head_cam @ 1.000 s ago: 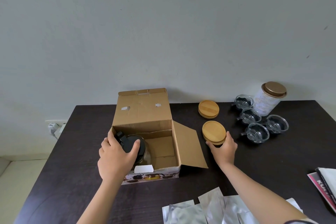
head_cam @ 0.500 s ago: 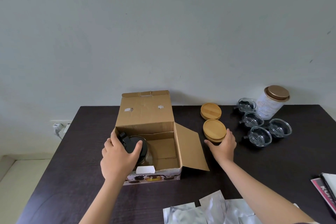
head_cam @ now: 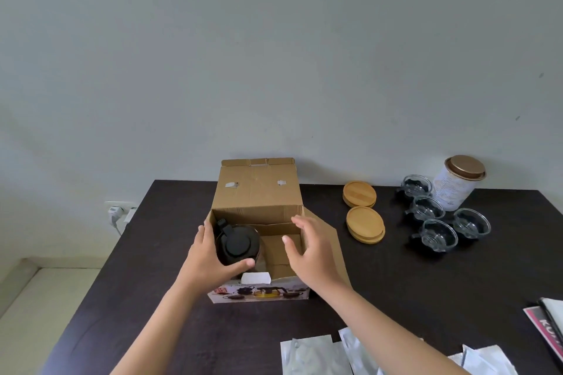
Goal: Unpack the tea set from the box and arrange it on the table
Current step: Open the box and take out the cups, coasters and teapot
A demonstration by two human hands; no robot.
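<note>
Head view, hands [head_cam: 210, 259] gripping black-lidded teapot [head_cam: 237, 245], cardboard box [head_cam: 262, 192]

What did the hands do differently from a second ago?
The right hand let go of the near wooden lids and moved left, open, over the box. The left hand still grips the teapot inside. Cups stayed put.

A plain pale grey-green wall [head_cam: 274, 55] fills most of the view, marked with a few small dark specks toward its right side. Against it stands a dark brown, almost black wooden table [head_cam: 411, 289]. Low on the wall to the table's left sits a white socket [head_cam: 120, 210] with plugs in it and a cable hanging down. A pale floor [head_cam: 33, 307] shows at lower left. The light is soft and even.
</note>
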